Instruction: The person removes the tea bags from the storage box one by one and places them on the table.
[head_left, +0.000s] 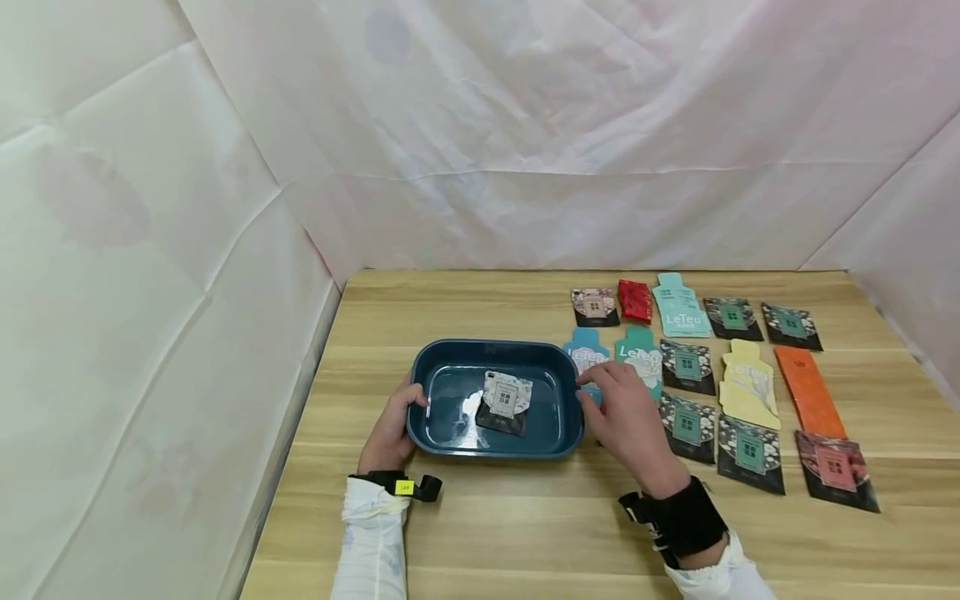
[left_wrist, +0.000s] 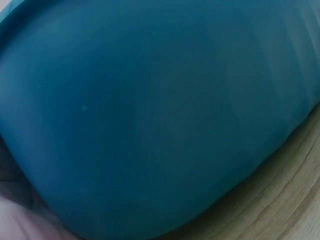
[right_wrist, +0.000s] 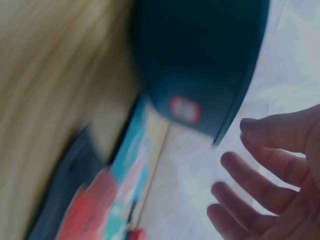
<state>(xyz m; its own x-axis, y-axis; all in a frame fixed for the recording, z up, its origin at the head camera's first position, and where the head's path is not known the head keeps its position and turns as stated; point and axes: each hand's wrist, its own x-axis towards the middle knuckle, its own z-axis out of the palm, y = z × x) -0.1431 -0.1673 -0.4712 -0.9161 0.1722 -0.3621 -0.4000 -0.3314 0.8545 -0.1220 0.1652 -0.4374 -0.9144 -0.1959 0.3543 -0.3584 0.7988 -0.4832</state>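
A dark blue rectangular dish (head_left: 457, 450) stands on the wooden table, and one black-and-white tea sachet (head_left: 502, 400) lies inside it. My left hand (head_left: 392, 425) grips the dish's left end, thumb over the rim. In the left wrist view the dish's outer wall (left_wrist: 160, 120) fills most of the picture. My right hand (head_left: 626, 417) is beside the right end, its fingers loosely bent with nothing between them. The right wrist view shows those fingers (right_wrist: 255, 185) apart from the dish's wall (right_wrist: 200, 60), which bears a small red-edged label (right_wrist: 185, 109).
Several packets lie to the right: a blue one (head_left: 585, 350) and a green one (head_left: 639, 354) near the right hand, then a yellow packet (head_left: 748, 383), an orange packet (head_left: 810, 392), a red packet (head_left: 635, 301) and dark sachets (head_left: 750, 454). White cloth (head_left: 570, 167) hangs behind the table.
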